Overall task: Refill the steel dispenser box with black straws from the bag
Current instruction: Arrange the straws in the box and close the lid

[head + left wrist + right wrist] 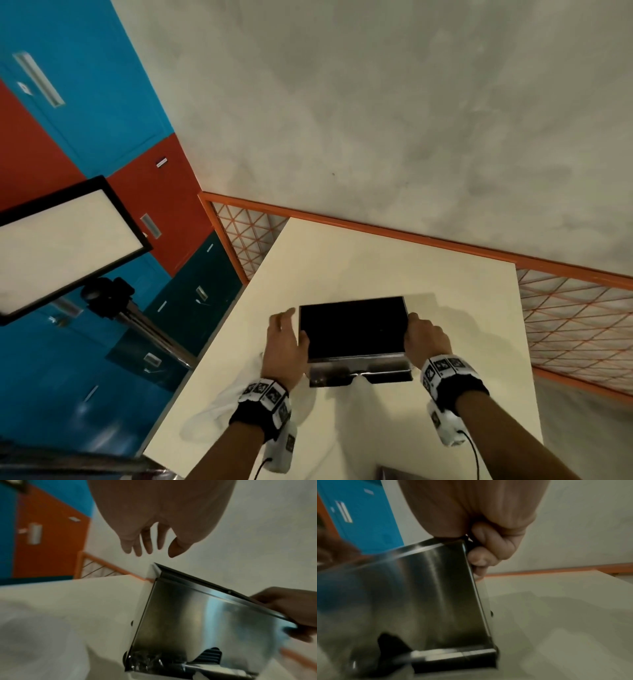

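The steel dispenser box (356, 371) stands on the white table (376, 267), with its dark lid (352, 329) lying on top. My right hand (423, 332) grips the lid's right edge, fingers (484, 555) curled round the box's (428, 595) top corner. My left hand (282, 329) is at the box's left side with straight, spread fingers (149, 546) above the corner of the box (197, 615). Black straws (211, 654) show in the front tray opening. The white bag (219, 411) lies on the table under my left wrist.
A white panel on a tripod (65, 246) stands off the table's left side. An orange mesh rail (565, 325) runs behind and to the right of the table. Blue and red lockers (51, 137) fill the left.
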Available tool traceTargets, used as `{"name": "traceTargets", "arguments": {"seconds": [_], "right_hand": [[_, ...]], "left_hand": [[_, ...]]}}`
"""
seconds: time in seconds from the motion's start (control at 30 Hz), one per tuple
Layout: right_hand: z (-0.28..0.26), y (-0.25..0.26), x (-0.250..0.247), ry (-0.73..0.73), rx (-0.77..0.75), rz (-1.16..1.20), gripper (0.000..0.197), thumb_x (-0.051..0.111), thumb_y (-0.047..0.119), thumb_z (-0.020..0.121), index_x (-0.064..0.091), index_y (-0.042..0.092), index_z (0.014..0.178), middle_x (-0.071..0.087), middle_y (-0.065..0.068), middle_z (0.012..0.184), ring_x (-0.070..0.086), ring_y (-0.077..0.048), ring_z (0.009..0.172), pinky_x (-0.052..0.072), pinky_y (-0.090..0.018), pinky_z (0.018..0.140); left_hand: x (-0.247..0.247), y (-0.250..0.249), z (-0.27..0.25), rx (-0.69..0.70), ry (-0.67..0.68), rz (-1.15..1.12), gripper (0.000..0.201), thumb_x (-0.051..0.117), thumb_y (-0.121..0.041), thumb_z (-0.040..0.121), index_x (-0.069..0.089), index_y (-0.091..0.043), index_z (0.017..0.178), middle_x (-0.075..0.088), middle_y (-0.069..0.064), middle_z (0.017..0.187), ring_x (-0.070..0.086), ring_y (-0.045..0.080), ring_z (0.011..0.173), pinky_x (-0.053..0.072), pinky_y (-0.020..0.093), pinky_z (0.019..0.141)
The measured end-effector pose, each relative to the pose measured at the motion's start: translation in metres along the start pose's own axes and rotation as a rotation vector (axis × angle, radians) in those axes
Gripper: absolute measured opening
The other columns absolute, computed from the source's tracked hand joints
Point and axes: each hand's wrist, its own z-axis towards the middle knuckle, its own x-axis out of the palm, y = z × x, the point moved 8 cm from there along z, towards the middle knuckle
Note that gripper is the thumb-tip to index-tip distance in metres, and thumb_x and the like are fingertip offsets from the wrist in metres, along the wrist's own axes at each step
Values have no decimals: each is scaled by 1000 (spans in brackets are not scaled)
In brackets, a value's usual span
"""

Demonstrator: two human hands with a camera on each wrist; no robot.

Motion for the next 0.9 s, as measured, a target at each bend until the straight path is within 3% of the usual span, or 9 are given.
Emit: {"name": "traceTargets", "arguments": {"seconds": [0.1, 0.2, 0.27, 0.33, 0.43, 0.6, 0.67, 0.77, 0.9], "right_hand": [[-4, 35, -15, -76, -123, -109, 32, 46, 20, 92, 39, 12, 122, 66, -6, 95, 65, -31, 84, 43, -34, 60], [-12, 48, -15, -97, -168, -153, 37, 46, 17, 90, 36, 13, 126, 66, -4, 91, 65, -30, 80, 42, -34, 59], [-9, 39, -14, -89, -118, -133, 31, 45, 18, 91, 39, 13, 121, 66, -6, 94, 65, -30, 84, 42, -34, 61], [-4, 28, -9, -65, -91, -96, 26, 46, 18, 92, 41, 13, 117, 66, -8, 97, 65, -32, 87, 43, -34, 63], [1, 5, 5, -11, -58, -29, 22, 45, 18, 93, 39, 13, 114, 66, -11, 98, 65, -35, 88, 48, -38, 66], [1, -18, 16, 51, 38, 102, 19, 44, 22, 96, 44, 13, 112, 62, -11, 96, 63, -36, 87, 45, -36, 64], [-5, -14, 0, -118, 14, 134, 20, 47, 20, 94, 49, 12, 112, 59, -9, 103, 60, -32, 93, 48, -37, 68], [-23, 19, -27, -428, -240, 195, 11, 57, 13, 87, 58, 13, 98, 56, -4, 96, 55, -26, 86, 50, -37, 66], [-28, 70, 28, -9, -487, 166, 13, 48, 25, 92, 60, 21, 90, 56, 4, 95, 57, -20, 92, 48, -37, 79]], "left_hand": [[3, 34, 2, -298, 84, -73, 54, 47, -26, 105, 28, -11, 153, 50, 17, 144, 53, 35, 127, 45, 44, 106], [4, 38, -3, -371, 96, -70, 54, 39, -16, 104, 20, -13, 155, 62, 22, 124, 62, 41, 108, 49, 45, 93], [13, 36, -10, -417, 89, -134, 62, 38, -12, 103, 9, -17, 158, 61, 21, 124, 61, 37, 103, 46, 39, 90], [26, 39, -16, -466, 69, -160, 57, 38, -13, 102, 17, -18, 155, 63, 20, 125, 61, 33, 99, 48, 39, 91], [36, 28, -17, -467, 45, -78, 29, 37, -13, 101, 42, -12, 129, 66, 23, 113, 66, 42, 98, 54, 50, 88], [39, 0, -13, -389, 104, 19, 27, 36, -10, 101, 42, -7, 127, 64, 24, 115, 64, 45, 102, 50, 49, 85], [39, -2, -10, -389, 117, 38, 29, 35, -9, 101, 42, -7, 129, 63, 25, 116, 63, 45, 104, 49, 48, 85], [39, -2, -7, -391, 134, 61, 29, 34, -10, 102, 40, -8, 130, 62, 24, 117, 63, 45, 103, 49, 48, 85], [41, 0, -4, -414, 141, 69, 29, 33, -9, 101, 39, -8, 130, 62, 25, 118, 62, 46, 104, 49, 49, 86]]}}
